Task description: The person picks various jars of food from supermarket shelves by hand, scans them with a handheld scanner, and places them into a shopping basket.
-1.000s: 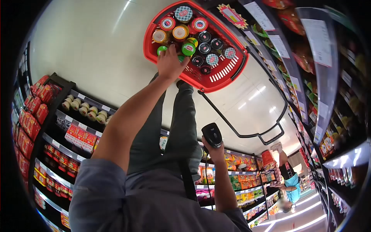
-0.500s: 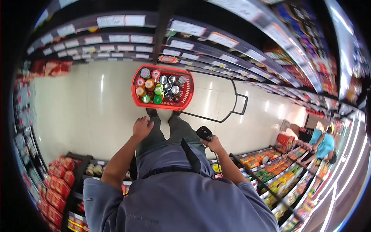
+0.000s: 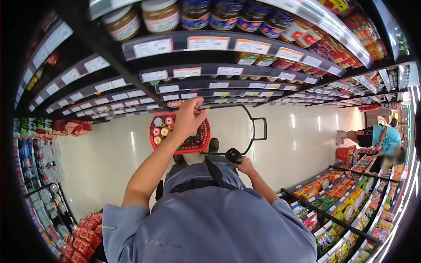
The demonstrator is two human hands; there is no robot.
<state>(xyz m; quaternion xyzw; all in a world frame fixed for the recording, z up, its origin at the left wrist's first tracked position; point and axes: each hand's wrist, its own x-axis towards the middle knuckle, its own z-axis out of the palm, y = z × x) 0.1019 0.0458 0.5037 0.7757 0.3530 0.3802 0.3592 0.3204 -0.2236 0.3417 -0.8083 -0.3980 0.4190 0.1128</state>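
The left hand (image 3: 191,115) is raised over the red basket (image 3: 151,136), thumb and fingers apart, fingertips toward the shelf unit (image 3: 215,71); I cannot tell from this angle whether they touch its edge. The right hand (image 3: 246,165) is closed around a black scanner (image 3: 233,155), held beyond the waist and overlapping the near end of the basket's black handle (image 3: 265,128).

The basket stands on the pale floor (image 3: 289,144), its far rim near the foot of the shelf unit and its near rim by the person's shoes (image 3: 213,145), so there is little room front to back. Lidded jars (image 3: 165,131) crowd its left part; the forearm hides some of the rest. The handle lies out to the right, enclosing bare floor. Open floor runs along the aisle on both sides, wider toward the right, where another person (image 3: 387,136) bends near a second red basket (image 3: 344,154), well apart.
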